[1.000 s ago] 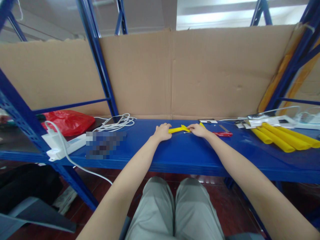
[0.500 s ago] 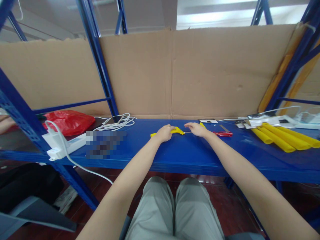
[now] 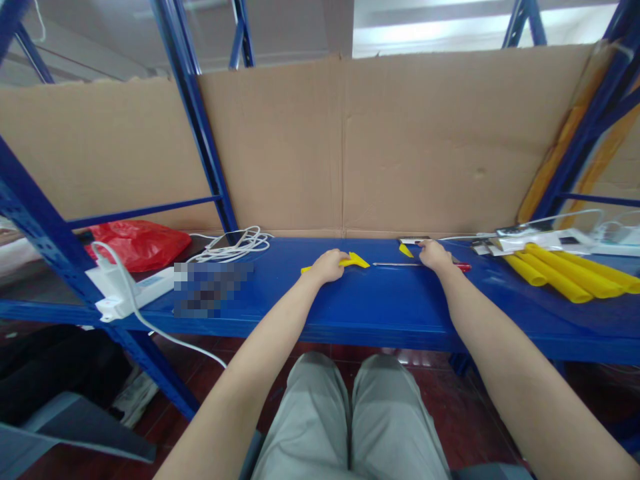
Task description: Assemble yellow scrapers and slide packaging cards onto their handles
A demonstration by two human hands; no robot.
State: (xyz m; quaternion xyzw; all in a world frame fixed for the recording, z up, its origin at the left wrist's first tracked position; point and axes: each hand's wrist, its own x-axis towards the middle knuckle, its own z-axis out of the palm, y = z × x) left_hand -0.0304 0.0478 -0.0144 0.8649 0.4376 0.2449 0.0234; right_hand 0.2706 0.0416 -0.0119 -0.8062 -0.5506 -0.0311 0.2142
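My left hand (image 3: 329, 266) is closed around a yellow plastic piece (image 3: 357, 261), whose bent, tapered end sticks out to the right; its other end shows left of the wrist. My right hand (image 3: 436, 256) is over the tabletop farther right, fingers bent down, and what lies under them is hidden. Beneath that hand runs a screwdriver (image 3: 395, 265) with a thin metal shaft pointing left and a red handle. A small yellow scrap (image 3: 405, 251) lies just left of my right fingers, in front of a flat white item (image 3: 411, 241).
Several yellow tubes (image 3: 575, 275) lie on the blue table (image 3: 370, 303) at the right. To the left are a white power strip (image 3: 155, 285), coiled white cable (image 3: 240, 245) and a red plastic bag (image 3: 137, 243). A cardboard sheet (image 3: 280, 153) stands along the back.
My right hand has moved right, away from the tip of the yellow piece, uncovering the screwdriver shaft and the yellow scrap. My left hand stays in place on its piece.
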